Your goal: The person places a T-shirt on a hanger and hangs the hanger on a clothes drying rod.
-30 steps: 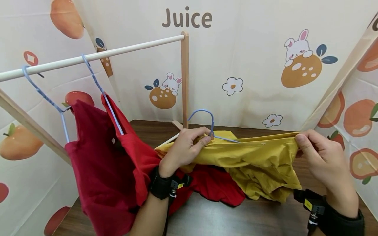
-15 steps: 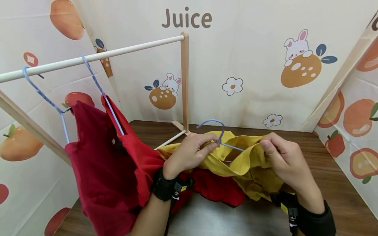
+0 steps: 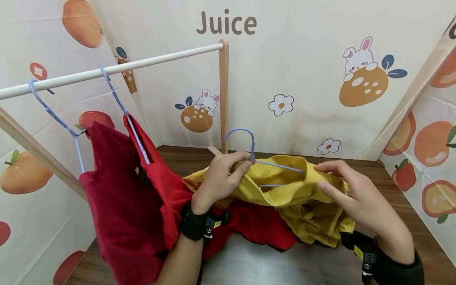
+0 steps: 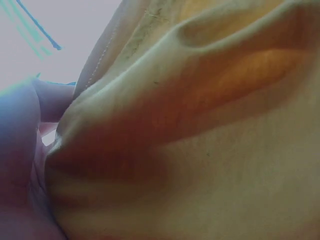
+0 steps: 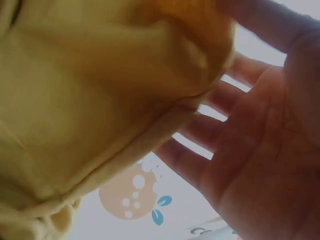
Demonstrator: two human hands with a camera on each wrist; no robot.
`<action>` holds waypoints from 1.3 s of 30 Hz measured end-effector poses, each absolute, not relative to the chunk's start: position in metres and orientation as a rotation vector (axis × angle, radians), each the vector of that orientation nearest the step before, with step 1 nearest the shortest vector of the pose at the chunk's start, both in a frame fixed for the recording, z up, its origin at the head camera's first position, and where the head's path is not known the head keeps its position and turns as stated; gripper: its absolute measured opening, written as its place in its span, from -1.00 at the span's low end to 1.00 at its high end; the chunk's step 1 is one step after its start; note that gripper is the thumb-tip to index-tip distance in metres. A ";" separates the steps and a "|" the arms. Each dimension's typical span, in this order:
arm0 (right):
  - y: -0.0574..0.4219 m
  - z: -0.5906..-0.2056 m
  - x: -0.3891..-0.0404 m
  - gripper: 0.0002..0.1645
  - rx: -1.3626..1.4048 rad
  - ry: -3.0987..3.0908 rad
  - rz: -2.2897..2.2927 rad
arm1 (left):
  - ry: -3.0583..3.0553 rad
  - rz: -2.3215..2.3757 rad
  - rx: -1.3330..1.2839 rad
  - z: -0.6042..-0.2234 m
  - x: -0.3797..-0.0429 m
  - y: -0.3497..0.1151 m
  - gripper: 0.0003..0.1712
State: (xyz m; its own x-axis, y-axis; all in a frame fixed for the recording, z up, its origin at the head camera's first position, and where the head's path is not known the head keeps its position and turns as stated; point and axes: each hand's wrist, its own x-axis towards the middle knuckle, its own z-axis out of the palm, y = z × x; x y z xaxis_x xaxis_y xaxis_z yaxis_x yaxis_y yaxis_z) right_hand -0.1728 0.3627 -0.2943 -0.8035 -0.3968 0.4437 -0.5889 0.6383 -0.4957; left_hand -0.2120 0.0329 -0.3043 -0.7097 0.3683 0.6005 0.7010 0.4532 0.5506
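In the head view my left hand [image 3: 222, 178] pinches a blue wire hanger [image 3: 253, 152] at the base of its hook. The hanger's arms run into the opening of a yellow garment [image 3: 281, 194], partly hidden by the cloth. Yellow cloth also lies against the left hand [image 4: 30, 150] in the left wrist view. At the garment's right side, my right hand [image 3: 356, 194] has its thumb and fingers spread at the cloth. Seen from the right wrist, its fingers [image 5: 225, 97] are straight and apart, with their tips behind the yellow fabric [image 5: 100, 90].
A rack with a white rail [image 3: 160, 60] and wooden post [image 3: 223, 95] stands at the left. From it hang a dark red garment [image 3: 117, 206] and a bright red garment [image 3: 167, 190] on blue hangers. Red cloth [image 3: 263, 223] lies on the brown table [image 3: 395, 198] under the yellow garment.
The right hand has come left from the stretched-out edge and loosened its pinch, fingers now spread. The garment's opening has widened. The hanger dipped right, then came back up and left.
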 end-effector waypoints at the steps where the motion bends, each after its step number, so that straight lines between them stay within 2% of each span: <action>1: 0.365 -0.295 -0.174 -0.50 0.791 -2.593 0.870 | -2.300 -1.175 -0.896 -0.303 -0.212 0.031 -0.81; 5: 0.364 -0.300 -0.180 -0.69 0.867 -2.582 0.712 | -2.292 -1.185 -0.937 -0.303 -0.209 0.033 -0.83; 12: 0.330 -0.305 -0.182 -0.64 1.010 -2.424 0.727 | -2.315 -1.046 -1.027 -0.310 -0.205 0.048 -0.79; 20: 0.328 -0.304 -0.182 -0.74 0.884 -2.287 0.751 | -2.321 -1.065 -0.929 -0.309 -0.206 0.048 -0.79; 28: 0.349 -0.297 -0.174 -0.73 0.834 -2.378 0.848 | -2.365 -0.906 -0.794 -0.304 -0.210 0.030 -0.75; 39: 0.390 -0.289 -0.163 -0.53 0.859 -2.409 0.887 | -2.288 -0.989 -0.676 -0.300 -0.212 0.014 -0.80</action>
